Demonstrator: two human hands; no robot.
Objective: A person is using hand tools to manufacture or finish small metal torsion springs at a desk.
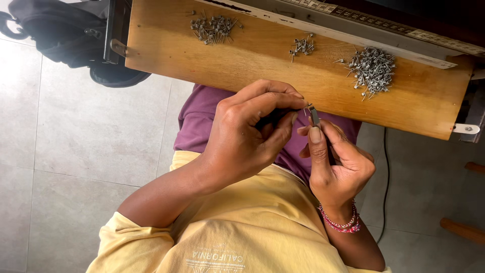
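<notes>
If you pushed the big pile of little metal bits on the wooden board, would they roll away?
The big pile would probably scatter, since its pieces lie loose. They look thin and light, with wire legs that likely snag rather than roll far across the wooden board.

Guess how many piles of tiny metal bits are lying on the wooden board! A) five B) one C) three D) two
C: three separate heaps lie on the wooden board: a left pile, a small middle pile and the biggest right pile, while the hands, left hand and right hand, pinch one small metal piece below the board.
</notes>
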